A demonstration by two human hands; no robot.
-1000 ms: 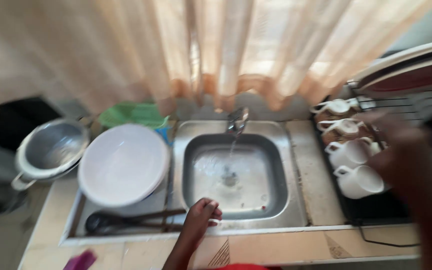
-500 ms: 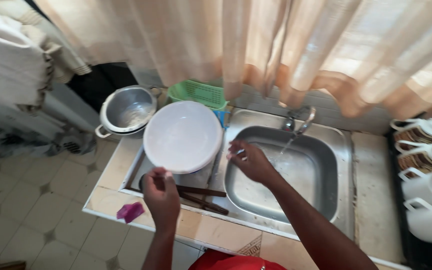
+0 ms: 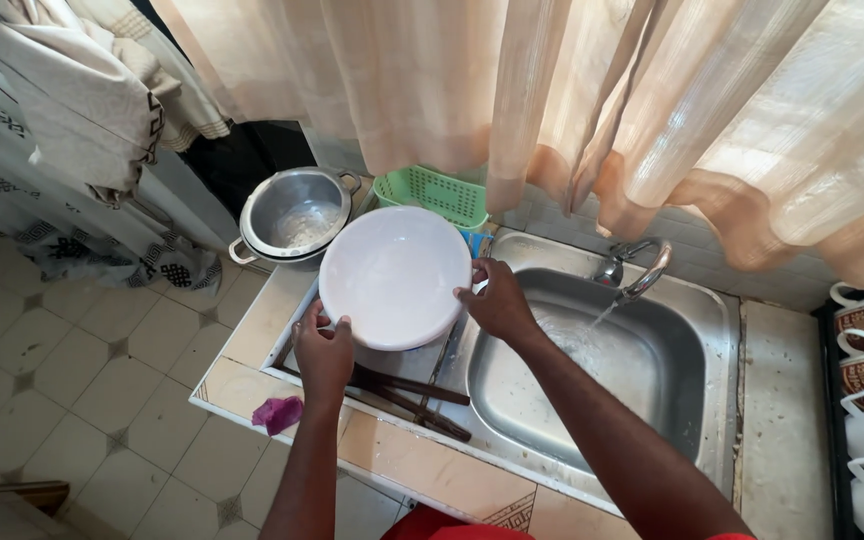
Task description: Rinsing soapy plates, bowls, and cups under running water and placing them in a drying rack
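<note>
Sink [image 3: 592,385] under curtains, water running.
Left hand [image 3: 324,352] and right hand [image 3: 497,300] each clasp the bowl [image 3: 394,275] rim, above the drainboard.

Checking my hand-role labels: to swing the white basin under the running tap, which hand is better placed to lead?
Probably the right hand: it grips the white basin on the rim facing the sink, near the tap. The left hand holds the far, lower-left rim.

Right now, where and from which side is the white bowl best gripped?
By its rim, from opposite sides: the white bowl is wide, round and smooth, with no handle. The left hand takes the near-left rim, the right hand the right rim.
</note>
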